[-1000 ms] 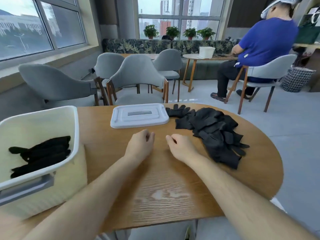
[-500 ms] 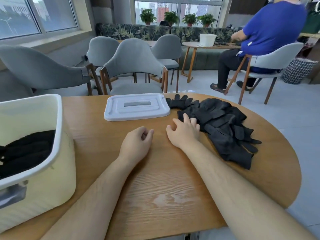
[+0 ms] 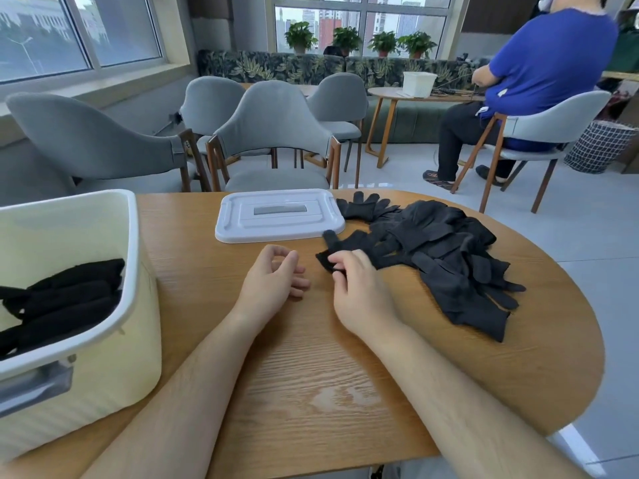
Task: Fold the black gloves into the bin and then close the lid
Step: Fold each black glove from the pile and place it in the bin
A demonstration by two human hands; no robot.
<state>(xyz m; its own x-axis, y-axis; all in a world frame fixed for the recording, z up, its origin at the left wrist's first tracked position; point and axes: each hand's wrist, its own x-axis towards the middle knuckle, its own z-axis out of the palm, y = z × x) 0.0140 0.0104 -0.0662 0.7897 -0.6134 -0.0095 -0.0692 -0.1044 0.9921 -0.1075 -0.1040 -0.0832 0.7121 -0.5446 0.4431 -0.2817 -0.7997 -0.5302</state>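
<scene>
right hand [image 3: 359, 288] pinches a glove [image 3: 347, 243] at nine o'clock of the pile [image 3: 449, 252]; best drawn out singly (left hand [image 3: 273, 281] loose, empty).

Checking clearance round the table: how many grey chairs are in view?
5 grey chairs. One at far left, one straight across the table, two behind it, left and right, and one at right under the seated person. Others may be hidden.
</scene>
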